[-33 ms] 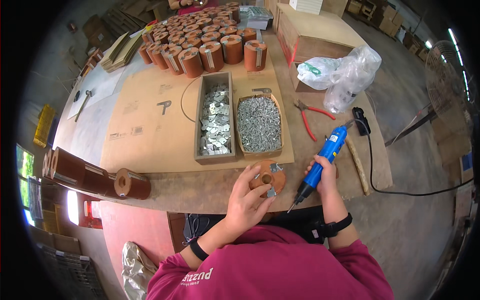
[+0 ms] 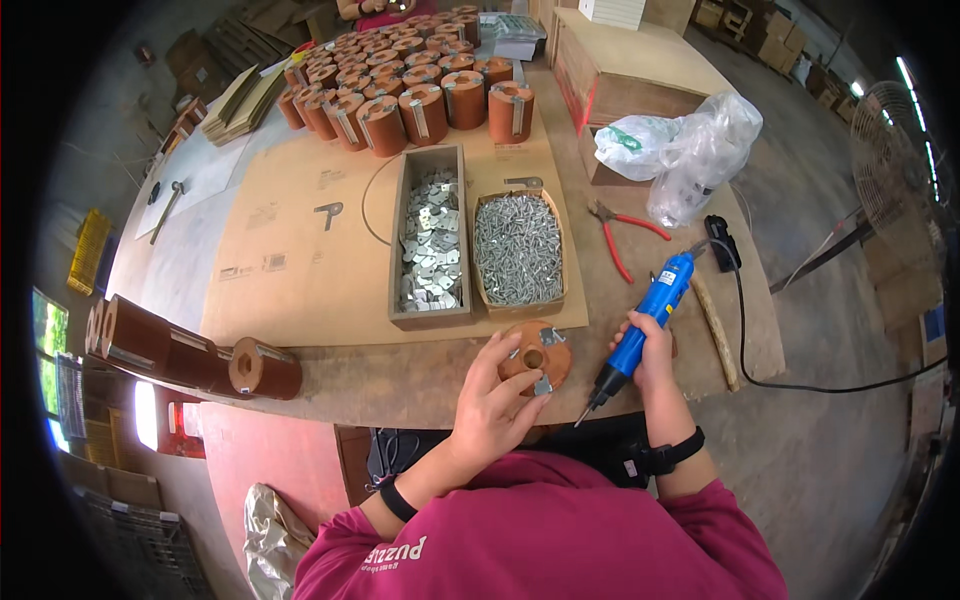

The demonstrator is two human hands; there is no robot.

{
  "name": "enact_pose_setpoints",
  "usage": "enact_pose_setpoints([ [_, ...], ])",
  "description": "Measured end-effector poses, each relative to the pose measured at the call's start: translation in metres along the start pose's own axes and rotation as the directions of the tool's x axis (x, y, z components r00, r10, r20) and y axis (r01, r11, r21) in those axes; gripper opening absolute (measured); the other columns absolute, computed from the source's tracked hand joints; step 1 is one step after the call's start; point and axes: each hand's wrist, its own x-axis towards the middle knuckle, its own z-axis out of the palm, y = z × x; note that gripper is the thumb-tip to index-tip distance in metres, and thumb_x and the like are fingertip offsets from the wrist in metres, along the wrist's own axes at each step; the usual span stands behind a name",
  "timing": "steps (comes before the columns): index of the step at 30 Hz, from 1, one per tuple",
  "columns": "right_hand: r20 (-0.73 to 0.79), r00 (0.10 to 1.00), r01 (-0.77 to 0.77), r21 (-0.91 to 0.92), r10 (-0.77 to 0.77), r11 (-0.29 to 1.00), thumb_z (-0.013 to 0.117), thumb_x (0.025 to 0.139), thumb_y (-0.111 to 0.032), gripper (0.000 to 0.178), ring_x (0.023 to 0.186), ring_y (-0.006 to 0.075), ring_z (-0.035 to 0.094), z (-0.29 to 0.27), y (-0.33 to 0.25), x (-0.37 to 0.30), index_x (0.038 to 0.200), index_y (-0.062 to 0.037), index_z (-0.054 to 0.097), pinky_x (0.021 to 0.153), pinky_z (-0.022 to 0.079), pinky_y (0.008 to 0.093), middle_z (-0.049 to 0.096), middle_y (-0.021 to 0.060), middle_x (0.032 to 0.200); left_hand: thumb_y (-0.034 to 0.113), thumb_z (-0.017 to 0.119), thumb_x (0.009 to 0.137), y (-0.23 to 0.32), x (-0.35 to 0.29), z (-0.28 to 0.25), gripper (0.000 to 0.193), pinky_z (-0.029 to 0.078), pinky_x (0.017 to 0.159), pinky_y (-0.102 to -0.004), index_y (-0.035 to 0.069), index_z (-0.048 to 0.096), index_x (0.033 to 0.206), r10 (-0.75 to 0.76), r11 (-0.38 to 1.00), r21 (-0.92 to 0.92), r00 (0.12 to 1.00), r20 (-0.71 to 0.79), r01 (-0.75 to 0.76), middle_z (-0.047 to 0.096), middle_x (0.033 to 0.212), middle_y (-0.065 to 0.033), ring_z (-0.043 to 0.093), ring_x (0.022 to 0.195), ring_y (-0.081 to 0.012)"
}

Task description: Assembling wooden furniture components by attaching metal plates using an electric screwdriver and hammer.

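My left hand (image 2: 493, 402) holds a brown round wooden disc (image 2: 537, 353) at the near edge of the workbench (image 2: 400, 375). The disc has a centre hole and small metal plates on its face. My fingers rest on its left side and front. My right hand (image 2: 648, 352) is closed around a blue electric screwdriver (image 2: 655, 305). The tool is tilted, with its bit pointing down and left, just right of the disc and apart from it. Its black cable (image 2: 760, 340) runs off to the right.
Behind the disc stand a long wooden tray of metal plates (image 2: 430, 245) and a cardboard box of screws (image 2: 517, 250). Red-handled pliers (image 2: 625, 235), plastic bags (image 2: 690, 145) and a wooden box (image 2: 630, 70) lie to the right. Several brown cylinders (image 2: 400, 90) stand at the back, others (image 2: 180, 350) at the left edge.
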Motion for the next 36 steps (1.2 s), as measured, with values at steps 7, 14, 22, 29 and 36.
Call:
enact_pose_setpoints([
  [7,0.01,1.0,-0.005,0.04,0.005,0.999,0.06,0.073,-0.017,0.017,0.054,0.0177,0.054,-0.01,0.001,0.006,0.08,-0.0046,0.05,0.051,0.047,0.0316,0.052,0.0066,0.065,0.006,0.072,0.062,-0.002,0.005,0.007,0.027,0.038,0.092,-0.0457,0.001,0.062,0.087,0.044,0.998,-0.04,0.999,-0.014,-0.044,0.044,0.118,-0.0203,0.043,0.111,-0.0406],
  [14,0.033,0.998,-0.051,0.025,0.05,0.998,0.062,0.07,-0.013,0.016,0.051,0.016,0.054,0.006,0.014,0.011,0.078,-0.0046,0.051,0.048,0.047,0.0299,0.053,0.0053,0.063,0.007,0.068,0.064,0.005,0.003,0.003,0.028,0.044,0.081,-0.0402,0.002,0.057,0.09,0.104,0.992,0.079,0.986,-0.132,-0.094,0.05,0.11,-0.0206,0.052,0.099,-0.0343],
  [22,0.06,0.997,0.042,0.043,-0.045,0.998,0.064,0.07,-0.019,0.021,0.051,0.0137,0.054,-0.009,0.015,0.014,0.08,-0.0058,0.051,0.045,0.046,0.028,0.053,0.0039,0.063,0.015,0.075,0.066,0.025,0.021,-0.006,0.052,0.034,0.095,-0.045,0.002,0.051,0.111,0.173,0.982,0.079,0.985,-0.012,-0.172,0.037,0.124,-0.0218,0.043,0.109,-0.0371],
  [29,0.04,0.999,-0.014,0.004,0.014,1.0,0.065,0.069,-0.02,0.023,0.05,0.014,0.054,-0.004,0.01,0.016,0.078,-0.0047,0.05,0.045,0.046,0.0281,0.053,0.0042,0.062,0.01,0.065,0.075,-0.032,0.085,-0.025,0.031,0.046,0.076,-0.037,-0.001,0.056,0.103,-0.149,0.986,0.085,0.989,0.026,0.146,0.057,0.098,-0.0194,0.056,0.084,-0.0294],
  [36,0.058,0.996,0.061,0.011,-0.062,0.998,0.065,0.07,-0.019,0.023,0.05,0.014,0.053,-0.005,0.018,0.014,0.08,-0.0053,0.051,0.045,0.046,0.0279,0.053,0.004,0.063,0.01,0.053,0.078,-0.03,0.128,-0.018,0.023,0.045,0.074,-0.0396,0.0,0.059,0.098,-0.214,0.845,0.531,0.946,0.242,0.056,0.06,0.092,-0.0194,0.057,0.081,-0.0353],
])
